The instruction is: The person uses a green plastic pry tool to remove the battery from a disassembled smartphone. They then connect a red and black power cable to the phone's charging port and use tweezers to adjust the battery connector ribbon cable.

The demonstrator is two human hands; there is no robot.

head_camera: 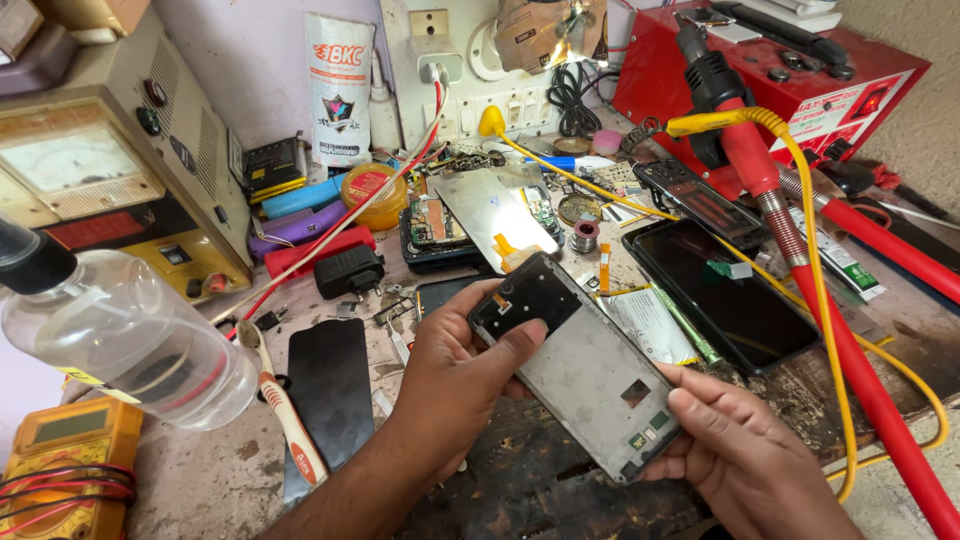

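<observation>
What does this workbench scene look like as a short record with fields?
Setting: cluttered, worn repair workbench
Held item: grey metal phone frame with a dark upper end, tilted above the bench
Left hand: grips the frame's upper end, thumb lying across the dark part
Right hand: supports the frame's lower corner
Left of hands: clear plastic bottle with a black cap, toothbrush with a red and white handle
Right of hands: black glass phone screen, red hot-air tool with a yellow cable
</observation>
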